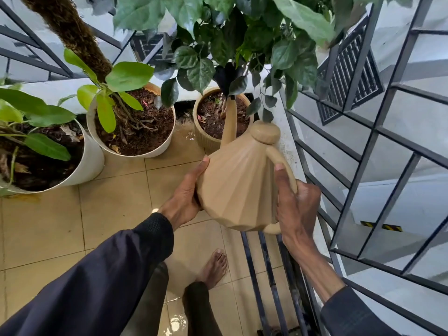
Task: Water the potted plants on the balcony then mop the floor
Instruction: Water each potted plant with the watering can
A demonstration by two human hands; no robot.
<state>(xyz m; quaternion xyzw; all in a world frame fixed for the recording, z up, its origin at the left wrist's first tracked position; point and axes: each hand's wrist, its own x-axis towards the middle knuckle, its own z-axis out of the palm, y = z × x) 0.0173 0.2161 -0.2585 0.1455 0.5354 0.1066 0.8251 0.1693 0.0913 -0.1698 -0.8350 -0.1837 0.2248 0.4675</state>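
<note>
I hold a beige faceted watering can (238, 187) with both hands. My left hand (185, 192) presses against its left side and my right hand (297, 204) grips its looped handle. The can is tilted forward, its spout (229, 122) reaching over the dark soil of a ribbed beige pot (202, 137) with a dark-leaved plant. Left of it stand a white pot (157, 151) with a moss pole and light green leaves, and another white pot (89, 166) at the far left. No water stream is visible.
A dark metal railing (363, 154) runs along the right side and behind the pots. The beige tiled floor (114, 209) is wet between the pots and near my bare foot (213, 267). Dark bars (269, 275) lie low at the right.
</note>
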